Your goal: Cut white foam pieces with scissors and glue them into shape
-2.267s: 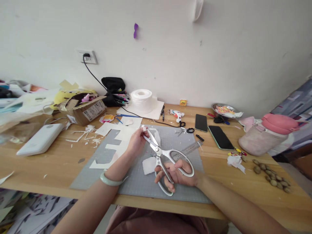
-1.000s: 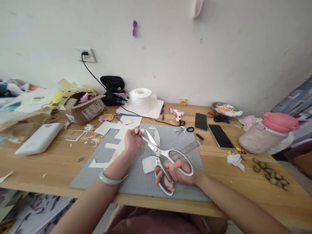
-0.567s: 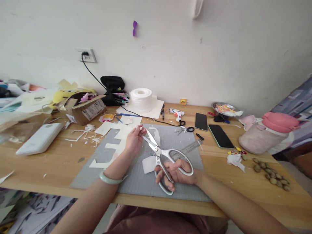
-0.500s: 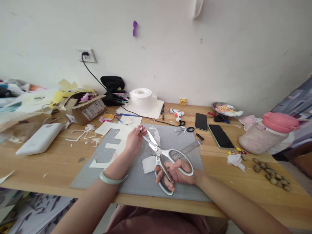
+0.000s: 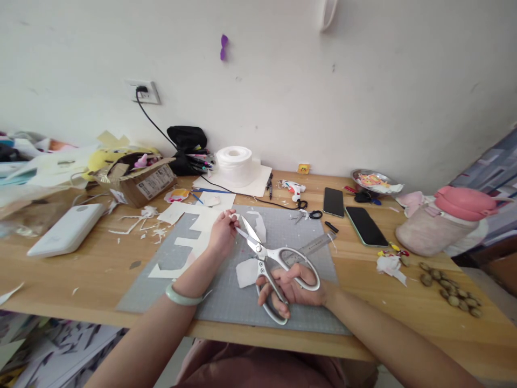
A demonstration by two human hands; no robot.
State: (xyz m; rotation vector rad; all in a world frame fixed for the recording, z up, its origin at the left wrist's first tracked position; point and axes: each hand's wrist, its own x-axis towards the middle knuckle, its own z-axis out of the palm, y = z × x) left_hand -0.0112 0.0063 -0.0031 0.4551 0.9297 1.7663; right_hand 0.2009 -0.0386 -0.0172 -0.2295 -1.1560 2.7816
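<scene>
My right hand (image 5: 294, 288) is wrapped through the handle loops of large silver scissors (image 5: 260, 250), whose blades stand apart and point up and left. Near the blade tips, my left hand (image 5: 223, 231) pinches a small white piece (image 5: 233, 215), perhaps paper; most of it is hidden by the fingers. Under both hands lies a grey cutting mat (image 5: 218, 307). A white cut-out sheet (image 5: 189, 258) is partly covered by my left forearm. A small white scrap (image 5: 246, 273) rests left of the scissor handles, and a curved white offcut (image 5: 260, 226) lies behind the blades.
A metal ruler (image 5: 319, 243) lies on the mat's right. Two phones (image 5: 367, 226), a pink-lidded jug (image 5: 440, 221) and several small brown round objects (image 5: 452, 288) sit to the right. At left are a white power bank (image 5: 67, 230) and a cardboard box (image 5: 141, 183). Behind stands a white roll (image 5: 234, 164).
The scissors' blade tips have shifted very slightly left. My left fingers have turned a little around the white piece. My right hand keeps its hold almost unchanged.
</scene>
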